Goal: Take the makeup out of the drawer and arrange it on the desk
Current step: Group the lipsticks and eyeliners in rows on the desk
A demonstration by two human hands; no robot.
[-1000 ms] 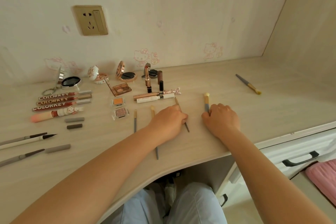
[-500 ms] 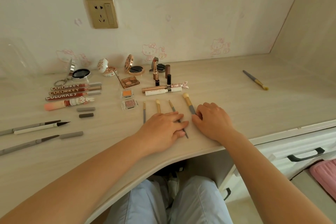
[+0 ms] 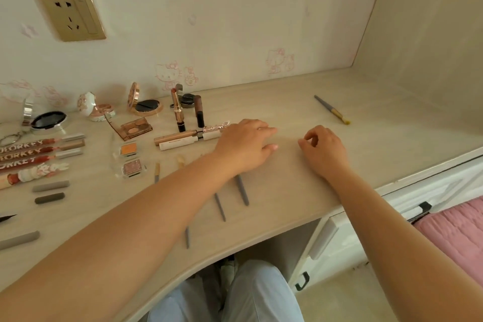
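Observation:
Makeup lies arranged on the pale wooden desk (image 3: 379,138). Several thin grey-handled brushes (image 3: 242,192) lie side by side near the front edge, partly hidden under my left forearm. My left hand (image 3: 244,145) stretches flat over their heads with straight fingers and holds nothing. My right hand (image 3: 322,150) hovers just right of it with loosely curled fingers, empty. One more brush (image 3: 331,109) lies alone at the far right. Lipsticks (image 3: 178,112), compacts (image 3: 145,106) and lip-gloss tubes (image 3: 39,150) fill the left side.
A closed white drawer with a black handle (image 3: 422,210) sits under the desk at the right. A pink cushion (image 3: 454,230) lies beside it. A gold wall socket (image 3: 72,14) is on the back wall. My knees (image 3: 227,295) are under the desk.
My right hand let go of the yellow-tipped brush, which now lies in the row. Both hands lifted off the brushes and moved forward and to the right. The camera shifted closer.

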